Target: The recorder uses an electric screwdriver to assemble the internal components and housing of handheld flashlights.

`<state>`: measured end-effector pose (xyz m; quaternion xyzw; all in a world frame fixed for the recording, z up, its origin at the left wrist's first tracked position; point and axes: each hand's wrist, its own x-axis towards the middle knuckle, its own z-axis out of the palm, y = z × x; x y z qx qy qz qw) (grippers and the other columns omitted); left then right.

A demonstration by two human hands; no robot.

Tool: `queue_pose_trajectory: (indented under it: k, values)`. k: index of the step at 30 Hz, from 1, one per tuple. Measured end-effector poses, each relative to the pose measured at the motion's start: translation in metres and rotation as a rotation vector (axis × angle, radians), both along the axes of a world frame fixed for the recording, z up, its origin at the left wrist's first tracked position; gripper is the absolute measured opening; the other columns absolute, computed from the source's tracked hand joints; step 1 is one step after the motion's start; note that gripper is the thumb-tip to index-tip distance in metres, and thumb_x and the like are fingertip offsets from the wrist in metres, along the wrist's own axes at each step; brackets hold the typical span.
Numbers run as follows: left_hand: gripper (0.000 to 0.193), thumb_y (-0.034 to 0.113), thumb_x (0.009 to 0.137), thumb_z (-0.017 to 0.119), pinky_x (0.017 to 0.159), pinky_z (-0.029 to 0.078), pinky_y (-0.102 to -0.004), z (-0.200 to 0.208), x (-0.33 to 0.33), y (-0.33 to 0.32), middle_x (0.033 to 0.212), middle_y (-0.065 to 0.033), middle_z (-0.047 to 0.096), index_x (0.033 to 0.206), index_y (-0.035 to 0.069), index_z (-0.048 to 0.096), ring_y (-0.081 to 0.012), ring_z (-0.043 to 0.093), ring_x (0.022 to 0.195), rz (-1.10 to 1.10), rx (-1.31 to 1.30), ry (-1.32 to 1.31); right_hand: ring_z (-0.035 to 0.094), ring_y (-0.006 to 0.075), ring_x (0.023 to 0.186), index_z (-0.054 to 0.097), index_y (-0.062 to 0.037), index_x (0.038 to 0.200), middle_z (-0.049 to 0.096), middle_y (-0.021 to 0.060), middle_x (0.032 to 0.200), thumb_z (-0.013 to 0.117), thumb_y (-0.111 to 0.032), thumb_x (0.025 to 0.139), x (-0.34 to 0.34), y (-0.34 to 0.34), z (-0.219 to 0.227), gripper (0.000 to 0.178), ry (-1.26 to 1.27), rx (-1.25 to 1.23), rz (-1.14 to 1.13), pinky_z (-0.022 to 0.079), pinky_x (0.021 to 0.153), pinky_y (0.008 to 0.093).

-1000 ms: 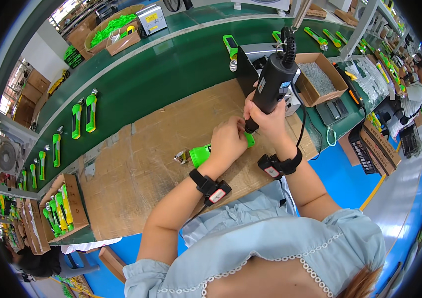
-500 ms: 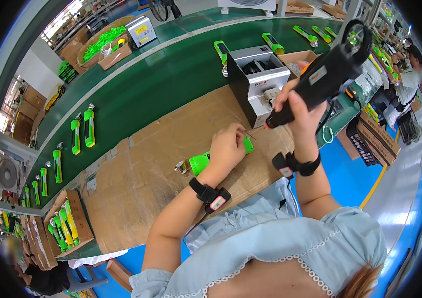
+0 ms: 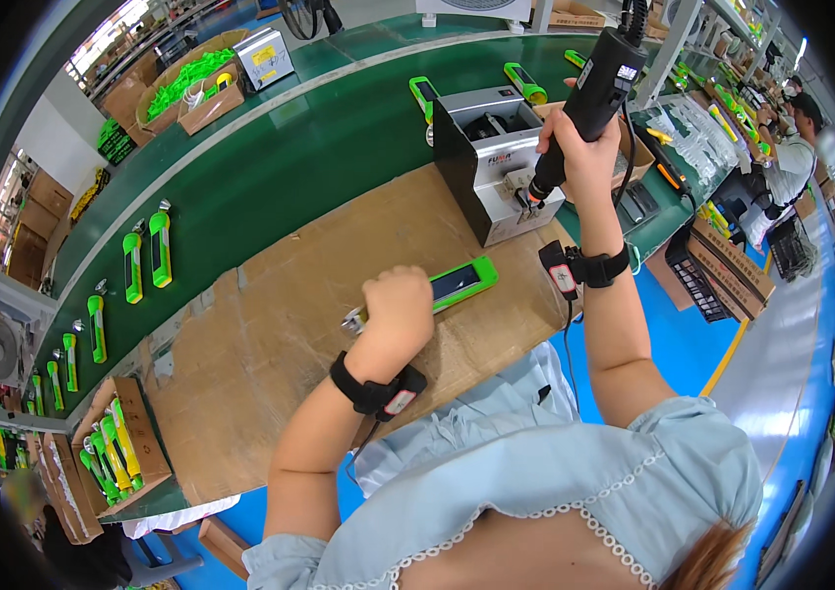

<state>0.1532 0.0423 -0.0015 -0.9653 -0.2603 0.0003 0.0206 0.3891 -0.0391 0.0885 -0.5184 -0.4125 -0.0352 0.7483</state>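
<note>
My left hand (image 3: 400,310) is closed over the head end of a green flashlight (image 3: 459,283) lying on a cardboard sheet (image 3: 270,344). The flashlight's dark panel faces up, and its handle end points right; a shiny metal part shows left of my hand. In my right hand (image 3: 582,157) is a black electric screwdriver (image 3: 598,84), gripped around its lower body and tilted. Its bit end is down at the front of a grey and black screw feeder (image 3: 516,157), by the small outlet block. Whether a screw sits on the bit is too small to tell.
More green flashlights (image 3: 160,246) lie on the green conveyor (image 3: 270,167) beyond the cardboard. At left, an open carton (image 3: 147,442) holds green and yellow flashlights. An orange and black tool (image 3: 668,162) lies right of the feeder. A co-worker (image 3: 799,147) sits at far right.
My right hand has brought the screwdriver's bit to the feeder's front, with the tool more upright. My left hand has moved left along the flashlight to its head end, uncovering the dark panel.
</note>
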Motion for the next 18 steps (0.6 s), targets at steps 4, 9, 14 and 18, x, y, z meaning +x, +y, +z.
queue_pose_trajectory:
  k: [4, 9, 14, 18]
  values:
    - [0.044, 0.031, 0.064, 0.077, 0.067, 0.049, -0.0414, -0.009, 0.018, -0.024, 0.087, -0.0150, 0.059, 0.089, 0.001, 0.058, -0.0314, 0.061, 0.079, -0.185, -0.164, -0.317, 0.054, 0.0156, 0.050, 0.044, 0.0026, 0.118, 0.056, 0.0078, 0.064, 0.057, -0.003, 0.080, -0.017, -0.007, -0.001, 0.041, -0.031, -0.021, -0.001, 0.043, 0.048, 0.0269]
    - [0.046, 0.033, 0.065, 0.077, 0.067, 0.048, -0.0424, -0.031, 0.027, -0.030, 0.087, -0.0173, 0.055, 0.087, 0.000, 0.054, -0.0336, 0.058, 0.079, -0.226, -0.296, -0.553, 0.054, 0.0190, 0.050, 0.033, 0.0023, 0.123, 0.053, 0.0099, 0.065, 0.060, -0.010, 0.083, -0.061, -0.033, -0.020, 0.050, 0.077, 0.053, 0.196, 0.047, 0.050, 0.0305]
    - [0.050, 0.035, 0.064, 0.078, 0.066, 0.048, -0.0420, -0.028, 0.027, -0.025, 0.085, -0.0172, 0.054, 0.087, 0.000, 0.050, -0.0338, 0.058, 0.078, -0.183, -0.317, -0.556, 0.055, 0.0197, 0.055, 0.030, 0.0013, 0.126, 0.053, 0.0115, 0.069, 0.063, -0.015, 0.083, -0.104, -0.043, -0.032, 0.056, 0.119, 0.032, 0.315, 0.048, 0.053, 0.0321]
    - [0.050, 0.033, 0.061, 0.079, 0.065, 0.048, -0.0420, -0.025, 0.028, -0.026, 0.083, -0.0168, 0.054, 0.086, 0.001, 0.050, -0.0339, 0.058, 0.076, -0.157, -0.338, -0.566, 0.055, 0.0199, 0.055, 0.029, 0.0001, 0.127, 0.053, 0.0115, 0.070, 0.063, -0.016, 0.083, -0.114, -0.042, -0.032, 0.057, 0.161, 0.023, 0.393, 0.049, 0.054, 0.0326]
